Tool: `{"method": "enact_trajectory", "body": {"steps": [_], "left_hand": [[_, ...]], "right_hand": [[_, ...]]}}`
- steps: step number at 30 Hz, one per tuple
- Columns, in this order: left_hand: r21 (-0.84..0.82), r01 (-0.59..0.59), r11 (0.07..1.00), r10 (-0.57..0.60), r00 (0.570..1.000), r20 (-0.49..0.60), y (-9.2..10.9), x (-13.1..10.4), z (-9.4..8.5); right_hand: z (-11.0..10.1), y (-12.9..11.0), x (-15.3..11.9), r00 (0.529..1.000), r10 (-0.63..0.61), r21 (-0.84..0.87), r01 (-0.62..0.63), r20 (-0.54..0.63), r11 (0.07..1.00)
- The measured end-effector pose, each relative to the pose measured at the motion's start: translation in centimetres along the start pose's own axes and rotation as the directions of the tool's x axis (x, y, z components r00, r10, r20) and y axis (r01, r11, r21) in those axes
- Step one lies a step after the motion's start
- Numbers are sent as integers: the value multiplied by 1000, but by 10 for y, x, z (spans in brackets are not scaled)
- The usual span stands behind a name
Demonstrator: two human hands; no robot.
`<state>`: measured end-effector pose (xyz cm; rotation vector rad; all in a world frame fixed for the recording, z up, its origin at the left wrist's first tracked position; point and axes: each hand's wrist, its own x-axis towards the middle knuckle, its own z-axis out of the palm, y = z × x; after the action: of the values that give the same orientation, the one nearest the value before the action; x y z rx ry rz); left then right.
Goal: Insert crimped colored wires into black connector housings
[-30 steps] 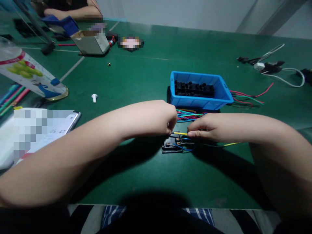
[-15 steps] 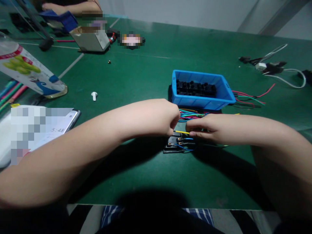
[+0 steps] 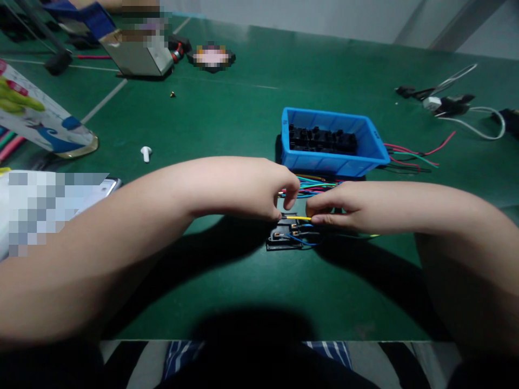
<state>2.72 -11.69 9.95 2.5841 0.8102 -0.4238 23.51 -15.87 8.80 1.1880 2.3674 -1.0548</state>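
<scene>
A thin yellow wire (image 3: 299, 218) runs level over a black plastic housing (image 3: 279, 237) that lies on the green table. My right hand (image 3: 338, 208) pinches this wire between thumb and fingers at its right part. At the wire's left end is my left hand (image 3: 263, 186), its thumb tip beside the dark end and its curled index finger raised, a gap showing between them. Blue wire (image 3: 304, 241) and dark wires lead out of the housing, near small copper-coloured terminals (image 3: 294, 233). Behind both hands lies a bundle of coloured wires (image 3: 316, 186).
A blue bin (image 3: 336, 165) holding black plastic parts stands beyond the wires. Red and green wires (image 3: 417, 154) stick out to its right. On the left are a white plug-like piece (image 3: 146, 154), a printed bottle (image 3: 52, 121) and a phone (image 3: 107, 189). Cables (image 3: 450, 105) lie far right.
My left index finger has lifted away from the thumb at the wire's end, opening a gap. My right hand keeps its pinch on the yellow wire. The whole view has shifted slightly.
</scene>
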Motion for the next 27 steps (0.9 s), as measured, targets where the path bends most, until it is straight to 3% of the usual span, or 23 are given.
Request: {"method": "enact_trajectory", "body": {"steps": [27], "left_hand": [[-51,-23,998,24,999,29,-2,2,2]], "right_hand": [[-2,-1,-1,1000,31,-10,-31,2,999]]}}
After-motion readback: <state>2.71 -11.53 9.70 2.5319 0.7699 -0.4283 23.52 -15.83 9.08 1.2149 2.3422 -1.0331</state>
